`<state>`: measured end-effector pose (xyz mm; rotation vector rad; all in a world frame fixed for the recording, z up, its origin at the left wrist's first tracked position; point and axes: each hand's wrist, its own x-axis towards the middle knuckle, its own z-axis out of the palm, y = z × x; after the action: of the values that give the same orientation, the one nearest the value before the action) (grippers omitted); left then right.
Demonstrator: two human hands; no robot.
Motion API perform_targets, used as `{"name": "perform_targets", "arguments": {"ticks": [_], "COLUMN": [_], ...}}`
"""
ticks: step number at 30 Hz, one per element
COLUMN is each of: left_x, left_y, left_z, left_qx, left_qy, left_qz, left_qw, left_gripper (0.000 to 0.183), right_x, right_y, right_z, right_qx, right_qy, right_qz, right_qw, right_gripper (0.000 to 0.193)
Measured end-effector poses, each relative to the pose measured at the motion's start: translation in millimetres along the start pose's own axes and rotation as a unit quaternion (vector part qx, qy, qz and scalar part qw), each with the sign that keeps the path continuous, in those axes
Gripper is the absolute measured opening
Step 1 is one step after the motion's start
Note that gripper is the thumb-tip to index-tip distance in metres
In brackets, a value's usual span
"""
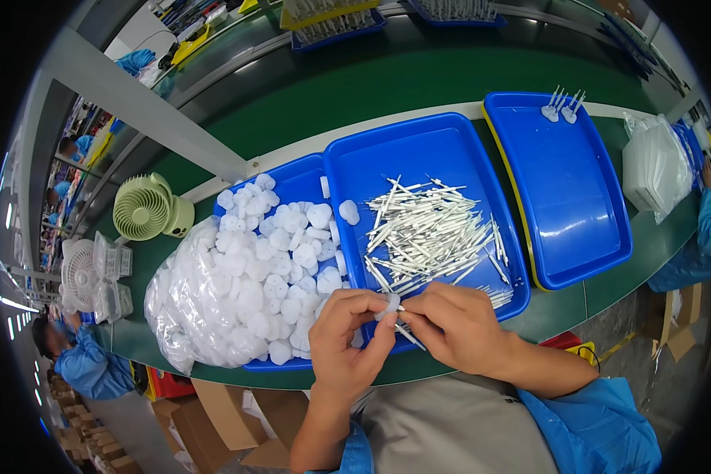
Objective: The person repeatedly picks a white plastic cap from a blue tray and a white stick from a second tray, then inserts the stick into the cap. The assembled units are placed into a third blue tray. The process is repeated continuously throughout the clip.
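Near the front edge of the bench, my two hands meet. My left hand [346,338] pinches a small translucent white plastic disc [390,303] between thumb and fingers. My right hand [464,330] grips a thin white rod [410,336], one end of which is at the disc; whether it is inserted is hidden by my fingers. Just beyond them, a blue tray [403,141] holds a pile of thin white rods [426,229]. To the left, many white lobed plastic discs [268,276] spill from a clear plastic bag [183,304] over another blue tray [296,175].
On the right, another blue tray [565,189] bears several upright rod-and-disc pieces [562,109] at its far corner. Beside it lies a clear-wrapped white bundle [654,166]. A green fan [152,207] and white plastic baskets [95,272] stand left. Co-workers [95,365] sit farther off.
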<state>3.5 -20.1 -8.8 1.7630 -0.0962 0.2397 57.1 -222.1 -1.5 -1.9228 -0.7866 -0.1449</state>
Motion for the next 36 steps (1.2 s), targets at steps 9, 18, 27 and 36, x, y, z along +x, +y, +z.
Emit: {"name": "perform_targets", "arguments": {"ticks": [9,18,27,36], "left_x": [12,17,12,5], "left_y": [17,17,17,21], "left_z": [-1,-7,-2,13], "left_qx": [0.034,0.099,0.076,-0.079], "left_qy": [0.022,-0.03,0.028,0.106], "left_qz": [0.092,0.151,0.144,-0.068], "left_qw": [0.995,0.983,0.986,0.989], "left_gripper": [0.027,0.039,0.025,0.034], "right_x": [6,0,-4,25], "right_y": [-4,-12,-15,-4], "right_z": [-11,-11,-8,-37], "right_qx": [-0.013,-0.01,0.008,-0.049], "right_qy": [0.003,-0.009,0.011,-0.076], "right_qz": [-0.053,-0.005,0.011,-0.078], "right_qw": [0.999,1.0,1.0,0.993], "right_gripper": [0.025,0.021,0.019,0.041]}}
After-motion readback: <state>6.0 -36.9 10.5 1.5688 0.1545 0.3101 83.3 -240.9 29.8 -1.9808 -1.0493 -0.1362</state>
